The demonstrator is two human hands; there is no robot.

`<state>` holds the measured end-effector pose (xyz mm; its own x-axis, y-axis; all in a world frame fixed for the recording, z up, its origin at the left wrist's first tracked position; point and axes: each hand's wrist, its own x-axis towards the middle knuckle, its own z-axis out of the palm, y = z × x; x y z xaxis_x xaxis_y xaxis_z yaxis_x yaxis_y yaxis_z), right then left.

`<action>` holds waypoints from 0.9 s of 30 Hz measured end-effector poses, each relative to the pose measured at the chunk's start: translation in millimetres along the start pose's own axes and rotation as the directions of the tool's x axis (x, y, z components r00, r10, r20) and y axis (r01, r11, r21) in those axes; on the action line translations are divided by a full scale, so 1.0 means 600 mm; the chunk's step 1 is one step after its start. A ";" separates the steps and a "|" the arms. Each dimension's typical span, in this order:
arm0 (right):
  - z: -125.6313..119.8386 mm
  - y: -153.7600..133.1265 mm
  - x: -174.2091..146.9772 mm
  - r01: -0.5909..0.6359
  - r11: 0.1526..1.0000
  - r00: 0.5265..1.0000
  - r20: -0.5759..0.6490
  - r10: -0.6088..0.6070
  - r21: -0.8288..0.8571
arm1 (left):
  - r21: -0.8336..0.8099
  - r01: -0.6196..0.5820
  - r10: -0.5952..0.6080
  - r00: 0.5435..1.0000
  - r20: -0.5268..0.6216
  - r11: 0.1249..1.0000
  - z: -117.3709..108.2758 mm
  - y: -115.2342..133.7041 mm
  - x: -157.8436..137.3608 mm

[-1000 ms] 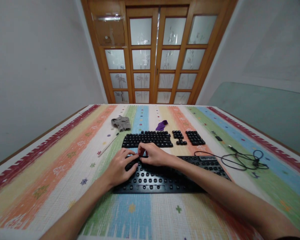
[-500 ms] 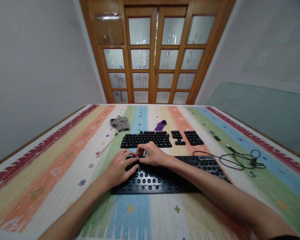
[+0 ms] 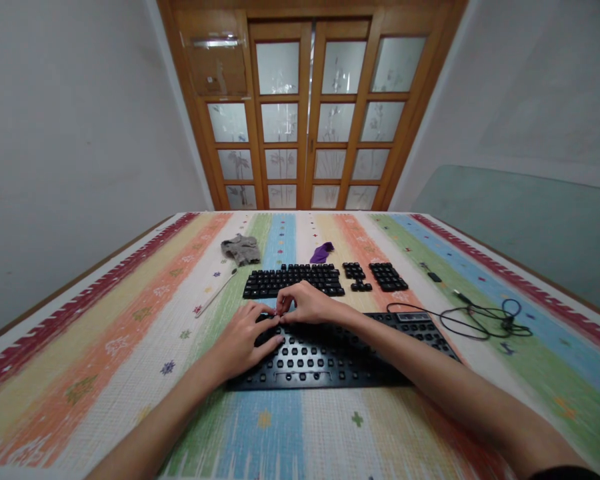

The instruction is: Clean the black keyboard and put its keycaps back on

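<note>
A black keyboard base (image 3: pixel 330 380), with bare key stems where keycaps are off, lies flat in front of me. My left hand (image 3: pixel 247 337) rests over its upper left corner, thumb and fingers apart on the base. Right beside it, my right hand (image 3: pixel 305 303) has thumb and fingers pinched together at the top row; whatever is between the fingertips is too small to make out. Just behind the base, loose black keycaps (image 3: pixel 265 283) are laid out in keyboard order. Smaller groups of number-pad keycaps (image 3: pixel 389 276) and navigation keycaps (image 3: pixel 354 271) sit to their right.
A coiled black cable (image 3: pixel 505 323) lies right of the base. Behind the keycaps are a grey cloth (image 3: pixel 241 249) and a purple cloth (image 3: pixel 323 253). At left lies a thin white brush-like stick (image 3: pixel 216 293). Wooden glazed doors (image 3: pixel 310 120) stand beyond the table.
Both hands keep nearly the same place at the base's upper left. My view has shifted slightly; the fingers have moved only a little.
</note>
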<state>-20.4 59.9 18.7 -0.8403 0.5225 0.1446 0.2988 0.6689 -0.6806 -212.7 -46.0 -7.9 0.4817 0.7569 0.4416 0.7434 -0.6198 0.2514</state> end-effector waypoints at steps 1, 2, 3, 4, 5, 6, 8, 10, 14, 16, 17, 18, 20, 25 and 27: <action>-0.007 0.002 0.003 0.011 1.000 1.000 0.016 -0.011 -0.003 | 0.003 -0.002 0.002 1.000 0.002 1.000 0.000 0.000 -0.001; -0.015 0.004 0.007 0.010 1.000 1.000 0.011 -0.010 -0.024 | 0.007 -0.006 0.005 1.000 0.005 1.000 0.001 0.000 -0.002; -0.023 0.008 0.012 -0.004 0.998 1.000 -0.019 0.003 -0.061 | 0.011 -0.009 0.009 1.000 0.010 1.000 0.001 -0.001 -0.003; -0.031 0.013 0.017 -0.030 0.994 0.997 -0.067 0.023 -0.109 | 0.015 -0.014 0.013 1.000 0.016 1.000 0.002 -0.001 -0.004; -0.038 0.019 0.023 -0.064 0.985 0.991 -0.125 0.044 -0.160 | 0.017 -0.017 0.017 1.000 0.022 1.000 0.002 -0.002 -0.005; -0.044 0.027 0.029 -0.098 0.974 0.982 -0.181 0.061 -0.205 | 0.018 -0.018 0.018 0.999 0.029 1.000 0.003 -0.003 -0.005; -0.051 0.046 0.043 -0.148 0.952 0.963 -0.258 0.077 -0.269 | 0.018 -0.014 0.013 0.999 0.038 1.000 0.004 -0.003 -0.006; -0.055 0.067 0.059 -0.185 0.933 0.948 -0.305 0.087 -0.309 | 0.020 -0.006 0.005 0.999 0.043 1.000 0.003 -0.001 -0.006; -0.055 0.104 0.093 -0.261 0.903 0.920 -0.370 0.127 -0.341 | 0.024 0.005 -0.006 0.999 0.053 1.000 -0.001 0.003 -0.006; -0.055 0.117 0.109 -0.292 0.894 0.911 -0.385 0.151 -0.340 | 0.028 0.010 -0.012 0.998 0.063 1.000 -0.004 0.005 -0.005; -0.055 0.122 0.117 -0.303 0.891 0.908 -0.387 0.162 -0.339 | 0.031 0.015 -0.017 0.997 0.070 0.999 -0.005 0.005 -0.005; -0.054 0.126 0.123 -0.314 0.887 0.906 -0.387 0.173 -0.338 | 0.034 0.019 -0.021 0.997 0.077 0.999 -0.006 0.006 -0.005; -0.053 0.133 0.134 -0.330 0.882 0.903 -0.384 0.192 -0.335 | 0.035 0.025 -0.028 0.996 0.084 0.999 -0.007 0.007 -0.005; -0.049 0.140 0.145 -0.353 0.877 0.898 -0.381 0.220 -0.326 | 0.049 0.017 -0.020 0.997 0.071 0.999 -0.004 0.008 -0.005; -0.050 0.138 0.146 -0.351 0.881 0.897 -0.382 0.220 -0.317 | 0.066 0.007 -0.012 0.997 0.070 0.998 -0.002 0.008 -0.006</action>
<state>-55.7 176.7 -3.5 -0.5151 0.8185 0.2544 0.7019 0.5732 -0.4228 -211.6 -51.7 -7.2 0.5045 0.7767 0.3770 0.7758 -0.5995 0.1970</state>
